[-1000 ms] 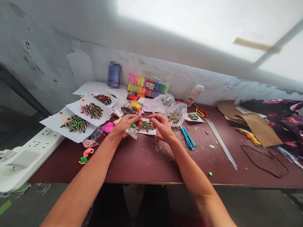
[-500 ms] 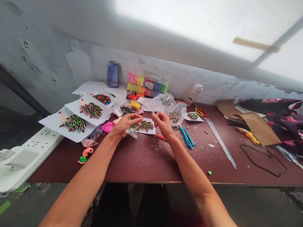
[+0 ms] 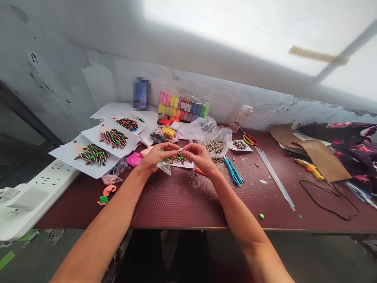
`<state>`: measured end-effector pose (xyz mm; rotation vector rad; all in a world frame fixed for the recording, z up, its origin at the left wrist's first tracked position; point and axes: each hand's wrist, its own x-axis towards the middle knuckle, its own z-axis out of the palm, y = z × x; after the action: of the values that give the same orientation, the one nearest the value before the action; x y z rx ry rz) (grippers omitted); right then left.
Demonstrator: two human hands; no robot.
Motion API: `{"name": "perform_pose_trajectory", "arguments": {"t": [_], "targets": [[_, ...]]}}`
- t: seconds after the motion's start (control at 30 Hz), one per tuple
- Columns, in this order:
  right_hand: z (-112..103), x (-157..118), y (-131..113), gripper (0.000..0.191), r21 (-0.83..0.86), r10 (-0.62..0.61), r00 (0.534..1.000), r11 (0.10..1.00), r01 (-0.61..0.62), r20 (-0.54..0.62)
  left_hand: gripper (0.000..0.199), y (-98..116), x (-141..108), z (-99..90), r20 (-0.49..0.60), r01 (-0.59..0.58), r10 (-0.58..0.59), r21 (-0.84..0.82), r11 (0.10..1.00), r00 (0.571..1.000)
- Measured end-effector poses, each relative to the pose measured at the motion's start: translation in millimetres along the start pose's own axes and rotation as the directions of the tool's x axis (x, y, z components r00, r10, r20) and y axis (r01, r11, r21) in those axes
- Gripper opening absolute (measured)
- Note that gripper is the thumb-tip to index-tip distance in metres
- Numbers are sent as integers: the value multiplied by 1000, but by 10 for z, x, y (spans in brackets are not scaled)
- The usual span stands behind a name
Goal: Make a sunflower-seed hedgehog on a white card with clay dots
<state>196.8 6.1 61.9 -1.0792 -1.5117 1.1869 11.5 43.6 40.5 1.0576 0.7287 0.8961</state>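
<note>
My left hand [image 3: 153,158] is closed round a small clear plastic bag [image 3: 165,166] with green modelling clay in it. My right hand [image 3: 202,156] is pinched, its fingertips close to those of the left; whatever lies between them is too small to make out. Below and behind the hands lies a white paper [image 3: 188,164] bearing striped sunflower seeds and green dots, partly hidden by the fingers. Just right of my right hand is a clear bag [image 3: 226,141] with many sunflower seeds [image 3: 215,147]. An orange tool [image 3: 200,171] shows by the right wrist.
Papers with seed hedgehogs [image 3: 93,155] overlap at left, near a white power strip [image 3: 38,196]. Multicoloured clay packs [image 3: 184,106] lean on the wall beside a bottle [image 3: 241,118]. Rightward lie a blue cutter [image 3: 232,171], scissors [image 3: 249,139], glue sticks [image 3: 275,179] and a yellow glue gun [image 3: 312,169].
My right hand has moved left, bringing its fingertips up to those of my left hand. The left hand keeps hold of the small bag and has barely moved.
</note>
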Motion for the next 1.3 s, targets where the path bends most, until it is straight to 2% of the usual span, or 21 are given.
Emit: {"name": "perform_pose_trajectory", "arguments": {"t": [0.1, 0.17, 0.23, 0.33, 0.43, 0.57, 0.67, 0.77, 0.9, 1.03, 1.17, 1.3], "targets": [[6, -22, -21, 52, -92, 59, 995, 994, -51, 79, 46, 10, 5, 9, -38, -4, 2, -38, 999, 999], [19, -33, -29, 58, -133, 81, 992, 989, -68, 97, 52, 20, 8, 19, -58, 6, -10, -59, 998, 998], [42, -37, -31, 56, -124, 68, 993, 991, -56, 97, 54, 26, 11, 24, -61, 18, -21, -52, 998, 998], [83, -36, -22, 47, -39, 6, 998, 999, -4, 56, 52, 18, 15, 21, -60, 30, -30, -7, 1000, 998], [116, -36, -1, 42, -30, -49, 998, 998, 48, -45, 49, -2, 20, 13, -61, 29, -26, 46, 999, 998], [143, -52, 19, 30, -222, -179, 967, 965, 138, -179, 52, -21, 18, 21, -37, 5, -2, 100, 995, 999], [169, -77, 24, 16, -386, -283, 945, 900, 204, -161, 54, -31, 8, 43, -18, -19, 21, 129, 992, 1000], [205, -105, 28, 6, -497, -320, 937, 841, 213, -141, 55, -43, 1, 68, -16, -30, 33, 143, 989, 999], [207, -110, 23, 6, -566, -301, 943, 806, 173, -141, 56, -49, 5, 80, -21, -18, 21, 142, 990, 1000], [51, -60, 16, 9, -543, -276, 943, 829, 135, -187, 51, -26, 19, 43, -54, 3, 3, 111, 994, 999], [-161, -17, 60, 5, -545, -161, 967, 838, 27, -200, 44, -9, 36, -8, -96, 12, -5, 68, 998, 995], [-230, -1, 125, 8, -635, -56, 983, 770, -69, -175, 41, -23, 52, -31, -87, 14, -7, 78, 997, 996]]}}
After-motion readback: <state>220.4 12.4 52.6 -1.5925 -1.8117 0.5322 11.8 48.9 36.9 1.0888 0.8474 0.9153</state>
